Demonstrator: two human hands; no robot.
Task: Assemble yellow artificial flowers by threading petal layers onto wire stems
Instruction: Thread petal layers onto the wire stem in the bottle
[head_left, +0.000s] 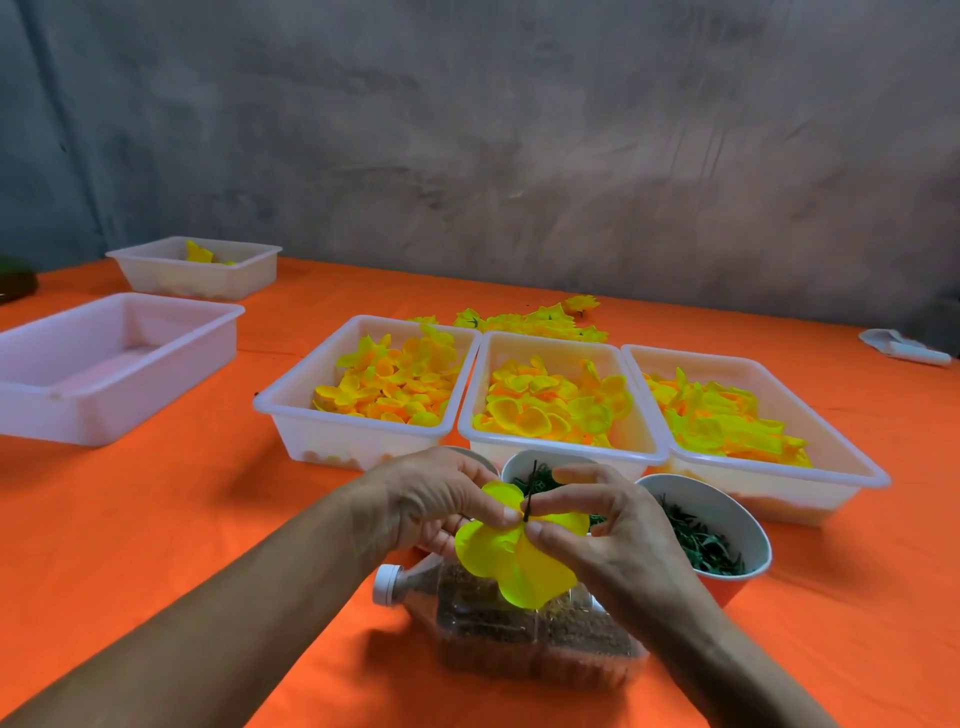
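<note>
A large yellow petal layer (511, 564) sits on a thin dark wire stem (531, 491) that pokes up through its middle. My left hand (441, 499) pinches the layer from the left, thumb near the stem. My right hand (608, 525) pinches it from the right beside the stem. Both hands hover above a clear plastic bottle (509, 634) lying on its side. Three white trays hold loose yellow petals: left (291, 410), middle (639, 447), right (857, 467).
Two white bowls (748, 525) of green parts stand behind my hands. Finished yellow flowers (540, 319) lie behind the trays. An empty white tray (104, 364) and a further tray (202, 270) sit at the left on the orange tablecloth (208, 519). A white object (904, 348) lies far right.
</note>
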